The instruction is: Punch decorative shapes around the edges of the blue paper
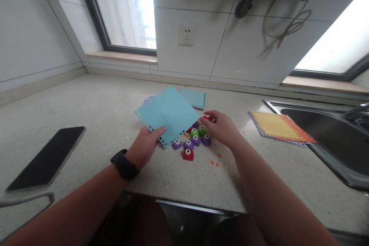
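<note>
A light blue paper sheet (170, 111) with punched shapes along two edges is held up over the counter. My left hand (146, 142) grips its lower left edge, thumb on top. My right hand (219, 125) is closed near the sheet's right corner, over a red and a green punch; whether it holds the corner or a punch is too small to tell. Several small craft punches lie below and right of the sheet, among them a red punch (188, 154), a purple punch (206, 140) and a green punch (202, 130). Behind lies a stack of blue paper (196, 98).
Yellow and orange punched sheets (278, 125) overlap the rim of the sink (331, 138) at the right. A dark flat tablet-like object (47, 157) lies at the left. Paper scraps (215, 162) dot the speckled counter (98, 100). A wall with a socket (187, 35) stands behind.
</note>
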`<action>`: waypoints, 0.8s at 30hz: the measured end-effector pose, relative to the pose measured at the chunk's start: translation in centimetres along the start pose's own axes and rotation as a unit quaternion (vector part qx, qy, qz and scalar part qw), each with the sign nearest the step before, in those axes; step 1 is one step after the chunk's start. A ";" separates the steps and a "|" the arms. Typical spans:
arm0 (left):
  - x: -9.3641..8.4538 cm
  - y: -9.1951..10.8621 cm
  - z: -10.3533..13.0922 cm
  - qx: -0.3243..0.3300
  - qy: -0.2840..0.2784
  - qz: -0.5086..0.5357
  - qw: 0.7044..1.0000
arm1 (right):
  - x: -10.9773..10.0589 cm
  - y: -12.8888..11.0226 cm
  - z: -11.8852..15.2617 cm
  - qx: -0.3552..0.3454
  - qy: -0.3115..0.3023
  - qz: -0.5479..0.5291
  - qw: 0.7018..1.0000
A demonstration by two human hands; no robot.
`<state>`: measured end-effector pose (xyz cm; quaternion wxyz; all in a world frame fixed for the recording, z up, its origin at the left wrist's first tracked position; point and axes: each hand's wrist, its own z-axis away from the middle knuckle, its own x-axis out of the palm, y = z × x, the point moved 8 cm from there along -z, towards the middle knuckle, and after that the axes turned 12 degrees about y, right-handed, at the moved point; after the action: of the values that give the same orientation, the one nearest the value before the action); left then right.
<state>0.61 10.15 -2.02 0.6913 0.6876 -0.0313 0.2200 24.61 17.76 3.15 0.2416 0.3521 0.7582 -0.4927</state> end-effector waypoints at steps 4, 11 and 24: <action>-0.5 -0.8 -0.5 0.007 -0.001 -0.050 0.999 | 0.3 0.5 -0.1 -0.008 -0.004 0.040 0.999; -0.4 -1.0 -0.6 -0.008 -0.005 -0.041 0.999 | 0.9 0.8 0.0 -0.028 -0.030 0.136 0.990; 0.1 -0.5 0.3 -0.065 -0.013 0.056 0.996 | 1.0 -1.9 0.6 -0.001 -0.070 -0.203 0.977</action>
<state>0.95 9.94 -2.48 0.7204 0.6414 -0.0932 0.2467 22.55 17.00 3.30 0.1891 0.1553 0.7959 -0.5538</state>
